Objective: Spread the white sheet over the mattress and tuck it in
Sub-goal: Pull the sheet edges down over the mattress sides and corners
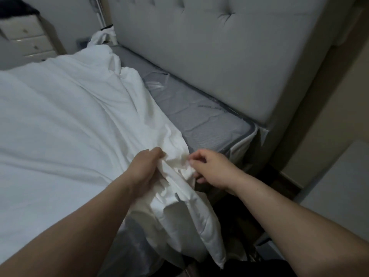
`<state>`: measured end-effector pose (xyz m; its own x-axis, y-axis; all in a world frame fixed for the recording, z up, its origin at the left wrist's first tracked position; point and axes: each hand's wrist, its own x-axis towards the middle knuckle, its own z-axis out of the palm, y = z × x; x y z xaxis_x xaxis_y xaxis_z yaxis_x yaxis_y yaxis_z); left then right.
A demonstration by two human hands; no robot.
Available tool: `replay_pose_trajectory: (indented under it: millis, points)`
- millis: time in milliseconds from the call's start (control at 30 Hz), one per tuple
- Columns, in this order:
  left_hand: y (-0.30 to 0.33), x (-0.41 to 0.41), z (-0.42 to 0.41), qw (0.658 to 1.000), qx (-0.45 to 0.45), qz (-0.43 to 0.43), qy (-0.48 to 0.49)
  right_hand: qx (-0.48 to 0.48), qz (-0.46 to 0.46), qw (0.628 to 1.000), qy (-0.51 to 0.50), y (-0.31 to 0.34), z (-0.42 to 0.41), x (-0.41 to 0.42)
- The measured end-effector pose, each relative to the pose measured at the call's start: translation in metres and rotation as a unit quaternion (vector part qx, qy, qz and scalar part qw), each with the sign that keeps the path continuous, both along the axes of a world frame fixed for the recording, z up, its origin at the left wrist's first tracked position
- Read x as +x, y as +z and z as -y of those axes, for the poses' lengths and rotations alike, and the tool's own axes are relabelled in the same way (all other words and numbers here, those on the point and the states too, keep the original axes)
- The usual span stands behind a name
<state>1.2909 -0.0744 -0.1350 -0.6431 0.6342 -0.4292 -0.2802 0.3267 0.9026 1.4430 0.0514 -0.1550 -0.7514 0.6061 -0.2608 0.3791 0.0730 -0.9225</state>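
A person works a white sheet (65, 116) toward the head of a bed, both hands on a gathered hem at the mattress's near side edge. The left hand (145, 168) curls its fingers round a thick bunch of the cloth; the right hand (207, 168), just beside it, pinches a fold of the same hem between thumb and fingertips.

The sheet lies rumpled over most of the mattress (203, 120), but stops short of the tufted headboard (219, 47), leaving a grey strip bare along the head edge and at the near head corner, where a clear plastic wrap appears to cling to the quilted top. A bunched tail of the sheet hangs off the side edge below the hands.

The fabric looks light, soft and limp, so it should gather and fold on itself rather than hold a shape; it likely drags a little on the plastic. The hem is the sensible place to hold it, hands apart along the edge, so a pull spreads the cloth toward the uncovered corner before any tucking.

A pale chest of drawers (30, 39) stands beyond the far head corner; its drawers are closed and what they hold cannot be told. More white cloth (101, 39) is heaped at that corner.
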Motion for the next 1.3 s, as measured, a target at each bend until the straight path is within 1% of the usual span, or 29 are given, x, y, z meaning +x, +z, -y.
replay_pose_trajectory:
  millis: [67,100,200,267,367,433,500,567,600,633,667,700,733,767,800,833,867,933,967,1000,1100,1167,1200,1233,1300]
  points:
    - [-0.004,0.000,0.003,1.000,-0.002,0.011,-0.006,0.001,-0.013,0.998,-0.063,0.004,0.000,-0.003]
    - [-0.003,0.002,0.004,1.000,-0.006,0.011,-0.008,0.004,-0.008,0.998,-0.066,0.005,0.000,-0.004]
    - [-0.001,0.005,0.005,1.000,-0.006,0.001,-0.021,0.014,0.003,1.000,-0.015,0.008,0.006,-0.006]
    - [0.000,0.007,0.005,1.000,-0.003,-0.011,-0.023,0.055,0.007,0.998,-0.019,0.006,0.008,-0.009]
    - [-0.004,0.005,0.005,0.999,-0.016,-0.025,-0.031,0.137,0.027,0.988,-0.068,0.009,0.006,-0.015]
    - [-0.004,0.006,0.004,0.999,-0.002,-0.003,-0.044,0.158,0.021,0.983,-0.096,0.014,0.005,-0.014]
    - [-0.006,0.007,0.002,0.997,0.021,0.030,-0.071,0.142,0.010,0.984,-0.108,0.015,0.006,-0.014]
    - [-0.011,0.003,-0.001,0.995,0.037,0.031,-0.086,0.063,-0.026,0.992,-0.105,0.018,-0.003,-0.012]
    - [-0.014,0.001,-0.002,0.995,0.032,0.018,-0.094,0.015,-0.040,0.994,-0.098,0.019,-0.018,-0.010]
    - [-0.015,0.001,-0.001,0.994,0.023,0.000,-0.103,-0.014,-0.046,0.993,-0.109,0.021,-0.036,-0.005]
    - [-0.021,-0.002,-0.005,0.992,0.002,-0.045,-0.121,-0.020,-0.052,0.984,-0.170,0.024,-0.060,0.002]
    - [-0.024,-0.003,-0.008,0.981,-0.022,-0.118,-0.155,-0.007,-0.053,0.961,-0.270,0.025,-0.088,0.012]
    - [-0.025,-0.002,-0.011,0.956,-0.055,-0.211,-0.197,0.020,-0.057,0.923,-0.381,0.024,-0.111,0.025]
    - [-0.025,0.001,-0.015,0.917,-0.103,-0.301,-0.239,0.046,-0.065,0.876,-0.477,0.021,-0.127,0.041]
    - [-0.024,0.004,-0.017,0.875,-0.152,-0.370,-0.271,0.065,-0.068,0.840,-0.534,0.011,-0.131,0.050]
    - [-0.024,0.007,-0.018,0.840,-0.191,-0.414,-0.293,0.077,-0.050,0.831,-0.549,-0.002,-0.130,0.056]
    - [-0.026,0.010,-0.021,0.817,-0.221,-0.437,-0.306,0.072,-0.010,0.844,-0.531,-0.019,-0.130,0.060]
    - [-0.034,0.010,-0.023,0.785,-0.262,-0.464,-0.315,0.053,0.078,0.887,-0.453,-0.045,-0.125,0.059]
    - [-0.036,0.011,-0.023,0.775,-0.269,-0.477,-0.316,0.048,0.094,0.902,-0.418,-0.053,-0.126,0.058]
    - [-0.037,0.012,-0.022,0.770,-0.272,-0.484,-0.315,0.056,0.103,0.910,-0.397,-0.057,-0.128,0.056]
    - [-0.036,0.017,-0.021,0.760,-0.250,-0.516,-0.306,0.122,0.152,0.910,-0.367,-0.055,-0.135,0.053]
    - [-0.038,0.020,-0.018,0.755,-0.231,-0.542,-0.288,0.132,0.187,0.903,-0.363,-0.053,-0.135,0.052]
    - [-0.040,0.021,-0.017,0.751,-0.224,-0.556,-0.277,0.122,0.194,0.902,-0.365,-0.054,-0.134,0.053]
    - [-0.041,0.023,-0.015,0.742,-0.215,-0.577,-0.266,0.107,0.186,0.903,-0.372,-0.054,-0.134,0.054]
    - [-0.045,0.025,-0.010,0.720,-0.199,-0.615,-0.253,0.070,0.122,0.903,-0.406,-0.051,-0.136,0.057]
